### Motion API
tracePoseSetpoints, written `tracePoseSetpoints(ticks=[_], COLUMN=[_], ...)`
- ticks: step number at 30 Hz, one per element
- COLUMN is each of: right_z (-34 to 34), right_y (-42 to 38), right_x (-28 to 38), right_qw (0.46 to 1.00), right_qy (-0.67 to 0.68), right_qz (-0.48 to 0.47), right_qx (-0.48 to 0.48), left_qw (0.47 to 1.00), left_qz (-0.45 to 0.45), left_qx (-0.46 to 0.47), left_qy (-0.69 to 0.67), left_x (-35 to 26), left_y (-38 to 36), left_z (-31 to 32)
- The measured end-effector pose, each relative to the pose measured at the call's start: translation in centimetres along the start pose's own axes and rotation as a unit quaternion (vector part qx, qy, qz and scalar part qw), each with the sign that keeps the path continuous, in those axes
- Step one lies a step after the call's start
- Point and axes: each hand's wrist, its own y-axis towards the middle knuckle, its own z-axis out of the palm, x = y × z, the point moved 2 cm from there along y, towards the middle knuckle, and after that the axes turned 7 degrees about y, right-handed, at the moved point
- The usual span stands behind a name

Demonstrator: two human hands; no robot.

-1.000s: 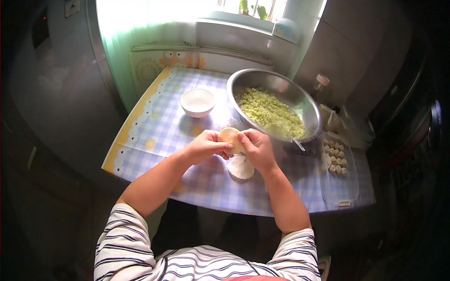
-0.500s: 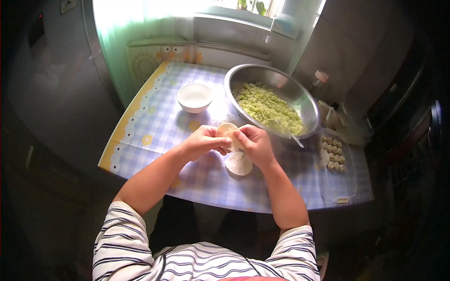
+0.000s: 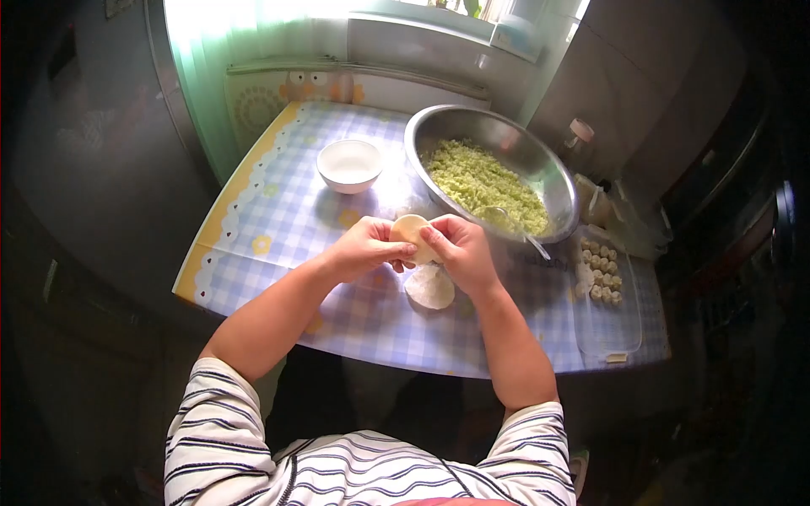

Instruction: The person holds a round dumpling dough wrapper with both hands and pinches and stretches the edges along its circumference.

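A thin round dough wrapper (image 3: 409, 234) is pinched between both hands above the table. My left hand (image 3: 371, 249) grips its left side, fingers closed. On its right side my right hand (image 3: 460, 253) holds it between thumb and fingers. Just below the hands, a pale floury stack of rounds (image 3: 429, 288) lies on the checked cloth. Beyond them stands a large metal bowl (image 3: 553, 174) of shredded green filling (image 3: 485, 185), with a spoon (image 3: 535, 245) leaning on its rim. A white bowl (image 3: 349, 165) sits at the back left.
At the right, a clear plastic tray (image 3: 603, 333) holds several small dumplings (image 3: 601, 271). Behind it are a plastic bag (image 3: 629, 223) and a jar with a pink lid (image 3: 581, 130). The checked tablecloth (image 3: 278, 228) covers the table, whose near edge runs under my forearms.
The view has shifted slightly, so the table items appear a little higher. Both hands still hold the wrapper, with its grip and tilt slightly altered.
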Motion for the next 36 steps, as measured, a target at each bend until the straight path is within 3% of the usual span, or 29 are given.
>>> tracePoseSetpoints(ticks=[8, 18, 21, 30, 36], right_z=[-0.07, -0.24, -0.30, -0.34, -0.25], right_y=[-0.05, 0.09, 0.11, -0.01, 0.15], right_x=[0.04, -0.11, -0.21, 0.15, -0.04], right_qw=[0.999, 0.998, 0.999, 0.999, 0.999], right_qy=[-0.048, 0.061, -0.025, -0.033, 0.045], right_qz=[-0.012, 0.024, 0.002, -0.001, 0.003], right_qx=[-0.015, 0.010, 0.026, -0.012, 0.002], left_qw=[1.000, 1.000, 1.000, 1.000, 0.999], left_qz=[0.003, 0.014, 0.016, 0.006, 0.013], left_qx=[-0.023, 0.002, 0.026, -0.026, -0.031], left_qy=[-0.010, 0.004, -0.003, -0.008, -0.015], left_x=[0.25, 0.41, 0.43, 0.14, 0.03], left_y=[0.02, 0.07, 0.15, 0.07, 0.06], left_z=[-0.12, -0.33, -0.03, -0.08, -0.14])
